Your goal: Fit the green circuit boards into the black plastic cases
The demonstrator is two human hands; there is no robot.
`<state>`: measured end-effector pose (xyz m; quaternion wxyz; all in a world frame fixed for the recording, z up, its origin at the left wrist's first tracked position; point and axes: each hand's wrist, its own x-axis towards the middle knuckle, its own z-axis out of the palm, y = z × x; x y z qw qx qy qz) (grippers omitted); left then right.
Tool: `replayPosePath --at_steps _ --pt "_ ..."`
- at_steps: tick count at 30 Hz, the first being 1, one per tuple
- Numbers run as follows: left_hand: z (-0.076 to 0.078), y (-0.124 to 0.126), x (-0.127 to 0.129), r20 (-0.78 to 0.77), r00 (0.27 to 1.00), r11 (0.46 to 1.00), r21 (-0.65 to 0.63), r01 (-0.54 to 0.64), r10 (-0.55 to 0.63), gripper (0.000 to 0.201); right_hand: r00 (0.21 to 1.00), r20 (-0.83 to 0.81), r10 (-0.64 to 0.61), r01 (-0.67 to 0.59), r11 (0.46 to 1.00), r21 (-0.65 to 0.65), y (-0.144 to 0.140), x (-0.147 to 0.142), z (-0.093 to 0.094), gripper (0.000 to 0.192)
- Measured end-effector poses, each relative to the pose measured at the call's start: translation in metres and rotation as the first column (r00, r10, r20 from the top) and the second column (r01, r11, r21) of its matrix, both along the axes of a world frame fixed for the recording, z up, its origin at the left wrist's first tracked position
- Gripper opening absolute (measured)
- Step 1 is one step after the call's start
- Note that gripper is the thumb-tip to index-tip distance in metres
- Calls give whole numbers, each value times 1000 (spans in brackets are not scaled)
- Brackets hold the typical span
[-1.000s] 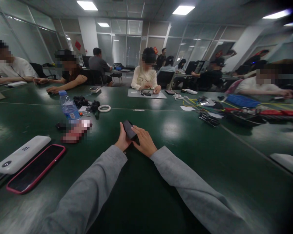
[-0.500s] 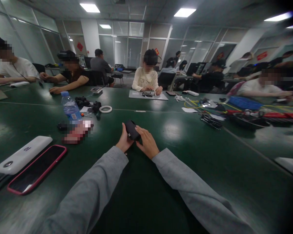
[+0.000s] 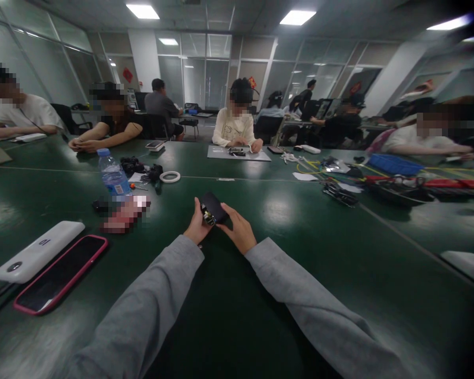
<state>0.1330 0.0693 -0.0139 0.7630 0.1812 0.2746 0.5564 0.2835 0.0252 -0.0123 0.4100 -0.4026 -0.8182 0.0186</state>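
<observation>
A small black box-shaped device is held up over the green table between my two hands. Its near left side shows bare inner parts, with light and yellowish bits among dark ones. My left hand grips it from the left, thumb along its side. From the right, my right hand pinches its edge with thumb and fingers. What kind of device it is, I cannot make out. Both hands are closed on it, and the fingers beneath it are hidden.
To the left lie a white power bank and a red-cased phone. A water bottle and a roll of tape stand farther off. Cables and a blue tray lie at the right. A co-worker sits opposite.
The black device has turned, so its inner parts now show on the near left side. My right fingers have moved from lying over it to pinching its right edge.
</observation>
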Motion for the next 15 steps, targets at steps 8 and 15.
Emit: replayPosePath --at_steps 8,15 --pt "0 -2 5 -23 996 996 21 -87 88 57 997 -72 2 -5 999 -41 1 0 0 58" --pt "6 -8 -3 -64 994 996 -3 -90 89 56 999 -17 -28 28 999 -19 -4 -1 3 45"
